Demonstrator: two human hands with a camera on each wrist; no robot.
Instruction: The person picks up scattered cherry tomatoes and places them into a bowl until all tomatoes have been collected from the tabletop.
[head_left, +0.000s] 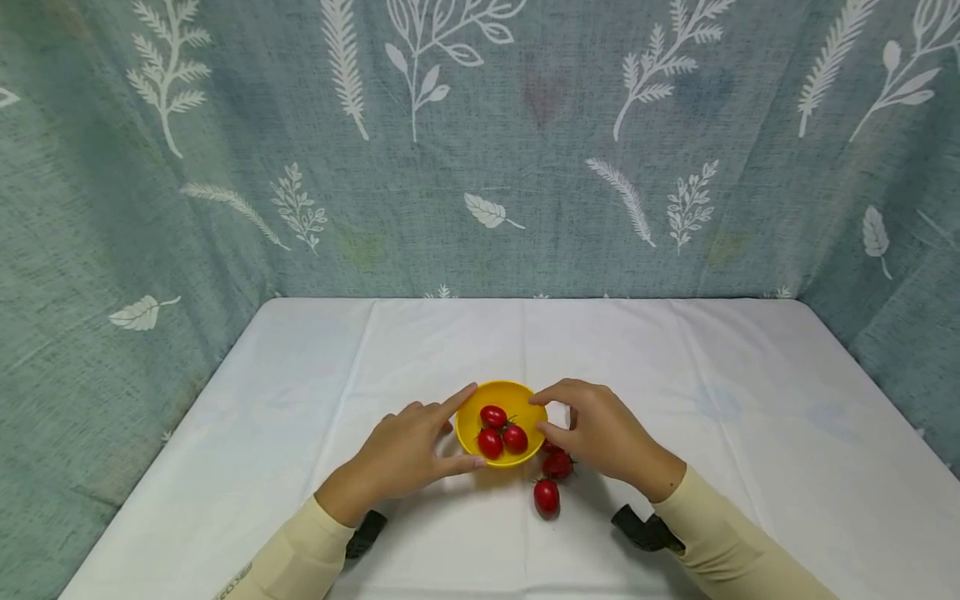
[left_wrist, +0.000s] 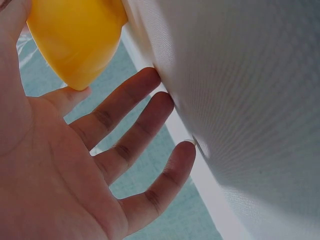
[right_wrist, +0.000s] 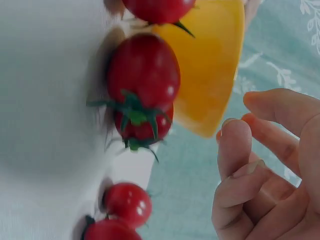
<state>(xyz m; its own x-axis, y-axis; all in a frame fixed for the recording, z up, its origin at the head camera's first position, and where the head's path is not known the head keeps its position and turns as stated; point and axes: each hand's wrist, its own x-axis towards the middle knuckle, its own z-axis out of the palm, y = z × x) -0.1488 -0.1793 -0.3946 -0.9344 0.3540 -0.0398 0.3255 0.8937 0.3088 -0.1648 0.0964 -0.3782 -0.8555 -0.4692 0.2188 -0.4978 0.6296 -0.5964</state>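
A yellow bowl (head_left: pixel 504 457) stands on the white cloth with three cherry tomatoes (head_left: pixel 514 438) in it. At its left side, my left hand (head_left: pixel 408 446) has the thumb and index finger extended along the rim; in the left wrist view its other fingers (left_wrist: pixel 132 142) are spread, with tips at the cloth. My right hand (head_left: pixel 603 429) is over the right rim, thumb and index finger apart. The right wrist view shows nothing between its fingers (right_wrist: pixel 272 107). Several more cherry tomatoes (right_wrist: pixel 144 72) with green stems lie outside the bowl, some partly hidden under the right hand in the head view.
The table's white cloth (head_left: pixel 420 342) shows fold lines. A green-grey curtain (head_left: pixel 480 167) with white leaf patterns hangs behind the table and along both sides. Dark straps (head_left: pixel 645 529) are at both wrists.
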